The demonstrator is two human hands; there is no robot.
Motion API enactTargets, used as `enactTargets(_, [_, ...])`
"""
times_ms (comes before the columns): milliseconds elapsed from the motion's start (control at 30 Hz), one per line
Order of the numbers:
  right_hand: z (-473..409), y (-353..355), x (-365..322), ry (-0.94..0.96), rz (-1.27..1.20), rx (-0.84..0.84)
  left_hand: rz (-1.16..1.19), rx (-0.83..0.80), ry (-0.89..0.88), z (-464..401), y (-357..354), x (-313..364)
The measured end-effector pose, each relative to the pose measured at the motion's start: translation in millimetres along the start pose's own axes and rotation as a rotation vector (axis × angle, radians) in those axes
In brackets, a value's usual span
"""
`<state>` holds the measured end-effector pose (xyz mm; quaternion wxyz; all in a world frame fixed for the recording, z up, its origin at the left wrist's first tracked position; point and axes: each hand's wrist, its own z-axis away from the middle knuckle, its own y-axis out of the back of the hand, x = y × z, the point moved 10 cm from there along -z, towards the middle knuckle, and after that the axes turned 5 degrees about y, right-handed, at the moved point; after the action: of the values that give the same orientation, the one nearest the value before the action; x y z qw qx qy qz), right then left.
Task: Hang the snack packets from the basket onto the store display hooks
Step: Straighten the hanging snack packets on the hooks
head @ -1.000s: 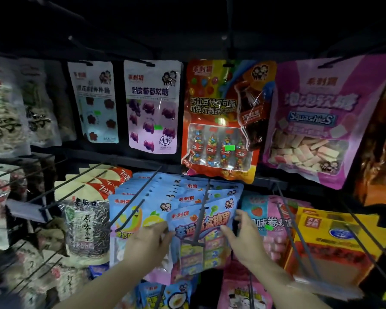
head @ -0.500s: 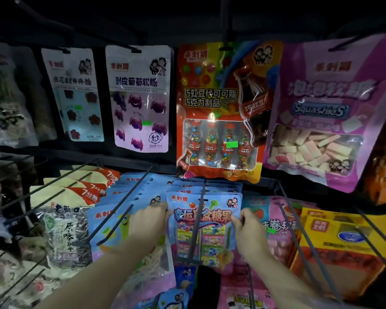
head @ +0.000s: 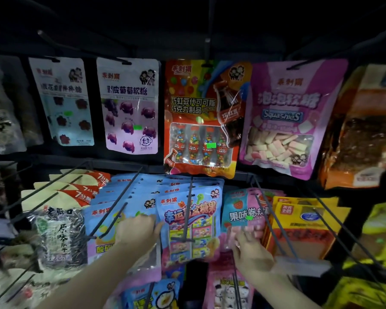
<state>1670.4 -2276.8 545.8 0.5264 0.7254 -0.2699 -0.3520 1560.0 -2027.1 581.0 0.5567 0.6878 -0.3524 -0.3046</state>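
Note:
A blue candy packet [head: 191, 221] hangs at the front of a stack on a dark display hook [head: 187, 210] in the middle row. My left hand [head: 136, 228] rests at the packet's left edge, thumb touching it, fingers curled against the neighbouring blue packets. My right hand [head: 251, 253] is off the packet, to its lower right, fingers spread in front of the pink strawberry packet [head: 243, 210]. The basket is out of view.
Above hang white, purple, orange [head: 201, 117] and pink Squashies [head: 285, 117] packets. Sunflower seed bags [head: 58, 233] hang at left, yellow packets [head: 303, 221] at right. Long bare hook rods [head: 274, 221] jut toward me between the columns. More packets hang below.
My right hand has let go of the blue packet's right edge and dropped away to the lower right. The packet now hangs back on the hook. The left hand stays at its left edge.

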Motion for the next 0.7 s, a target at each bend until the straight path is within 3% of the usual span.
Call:
enactTargets(267, [59, 11, -1, 0.059, 0.333, -0.104, -0.101, -0.056, -0.260, 70, 6, 15])
enactTargets(300, [67, 20, -8, 0.075, 0.371, -0.053, -0.105, -0.065, -0.287, 77, 8, 16])
enactTargets(400, [87, 46, -27, 0.098, 0.395, 0.015, -0.083, -0.073, -0.392, 92, 18, 27])
enactTargets(500, [112, 62, -37, 0.105, 0.399, -0.058, -0.070, -0.075, -0.450, 103, 27, 45])
enactTargets(700, [155, 90, -5, 0.030, 0.431, -0.056, -0.161, -0.038, -0.582, 144, 48, 100])
